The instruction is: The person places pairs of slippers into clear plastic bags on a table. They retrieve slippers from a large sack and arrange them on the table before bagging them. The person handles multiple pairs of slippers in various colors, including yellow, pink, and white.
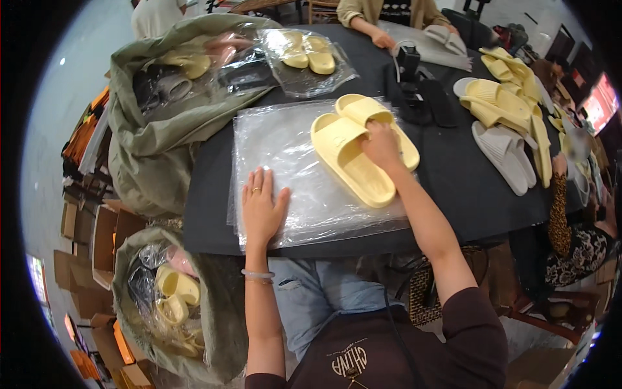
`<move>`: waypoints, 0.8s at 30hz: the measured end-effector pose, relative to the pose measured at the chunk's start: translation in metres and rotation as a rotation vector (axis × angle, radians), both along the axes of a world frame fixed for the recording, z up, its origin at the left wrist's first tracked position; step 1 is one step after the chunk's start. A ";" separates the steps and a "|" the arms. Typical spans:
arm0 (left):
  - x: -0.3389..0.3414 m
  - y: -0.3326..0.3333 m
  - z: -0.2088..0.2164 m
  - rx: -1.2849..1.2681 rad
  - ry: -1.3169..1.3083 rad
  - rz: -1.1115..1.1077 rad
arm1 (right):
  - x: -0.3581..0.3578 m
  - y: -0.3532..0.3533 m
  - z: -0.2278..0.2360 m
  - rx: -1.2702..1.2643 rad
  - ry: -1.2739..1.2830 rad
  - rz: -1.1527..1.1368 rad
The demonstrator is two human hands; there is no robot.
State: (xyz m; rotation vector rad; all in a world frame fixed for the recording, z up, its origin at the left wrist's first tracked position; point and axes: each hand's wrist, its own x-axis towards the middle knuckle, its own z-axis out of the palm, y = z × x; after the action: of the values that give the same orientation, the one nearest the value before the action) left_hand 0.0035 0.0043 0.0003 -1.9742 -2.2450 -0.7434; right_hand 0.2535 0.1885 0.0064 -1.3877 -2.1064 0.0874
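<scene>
A pair of pale yellow slide slippers [346,148] lies side by side over the right part of a stack of clear plastic bags [291,155], toes pointing away from me. My right hand [381,144] grips the pair where the two slippers meet, fingers at the straps and partly hidden. On the left part of the bags my left hand [262,204] lies flat, fingers stretched out, holding nothing. Beyond the bags, a bagged pair of yellow slippers [308,52] rests at the table's far left.
A black-covered table [447,201] holds yellow slippers [495,100] and grey slippers [504,152] at right, with a black device [409,68] behind. Green sacks [152,165] of bagged slippers stand at left, one lower [223,311]. Across the table, a person's hand [383,40] touches a plastic bag.
</scene>
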 end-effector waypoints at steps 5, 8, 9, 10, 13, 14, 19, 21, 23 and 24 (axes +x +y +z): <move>0.001 -0.003 0.002 0.003 -0.001 0.013 | -0.003 -0.004 0.000 -0.020 -0.004 0.002; -0.001 -0.002 0.002 0.007 -0.003 0.012 | -0.001 0.000 -0.002 -0.027 0.011 0.019; -0.001 -0.001 0.001 0.013 0.007 0.013 | 0.000 0.001 -0.003 -0.020 0.016 0.025; -0.001 -0.001 -0.001 0.018 0.017 0.014 | 0.001 0.002 -0.004 -0.014 0.022 0.031; 0.000 -0.001 0.003 0.013 0.016 0.013 | 0.001 0.002 -0.005 0.000 0.030 0.036; 0.000 -0.002 0.003 0.008 0.014 0.014 | 0.001 0.001 -0.006 0.002 0.031 0.035; 0.000 -0.004 0.001 -0.003 0.001 0.018 | 0.000 0.001 -0.004 -0.003 0.017 0.029; 0.000 -0.004 0.002 0.000 0.008 0.020 | 0.001 0.002 -0.007 0.018 0.012 0.024; -0.001 -0.003 0.002 0.000 0.008 0.017 | 0.000 0.001 -0.006 -0.002 0.010 0.021; 0.000 -0.003 0.002 0.010 0.007 0.018 | 0.001 0.001 -0.004 -0.009 0.006 0.017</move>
State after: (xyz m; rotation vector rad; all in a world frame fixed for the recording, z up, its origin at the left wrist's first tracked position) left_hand 0.0034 0.0011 0.0021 -1.9469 -2.2475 -0.7427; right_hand 0.2541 0.1892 0.0027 -1.3730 -2.1154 0.1078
